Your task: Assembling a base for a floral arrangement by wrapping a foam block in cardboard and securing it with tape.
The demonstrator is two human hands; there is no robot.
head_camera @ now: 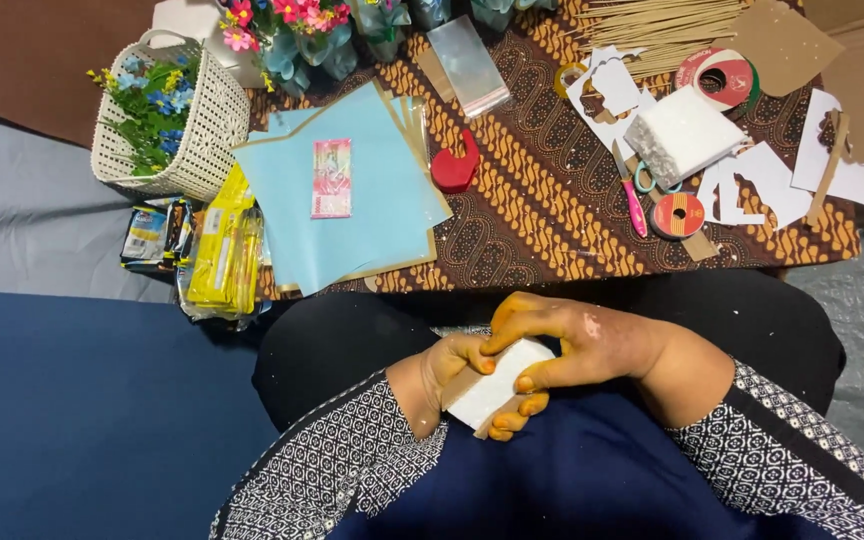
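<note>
Over my lap, both hands clasp a small white foam block (492, 385) with a strip of brown card against its side. My left hand (452, 375) curls round the block's left end. My right hand (567, 350) wraps over its top and right end, fingers tucked under it. Both hands sit just below the near edge of the low table (512, 250), which is covered in a brown patterned cloth.
On the table lie light blue paper sheets (352, 190) with a pink packet, a red tape dispenser (455, 168), a white foam block (684, 132), pink-handled scissors (634, 195), tape rolls (678, 215), white paper scraps and wooden sticks. A white basket of flowers (167, 115) and yellow packets (222, 255) stand at left.
</note>
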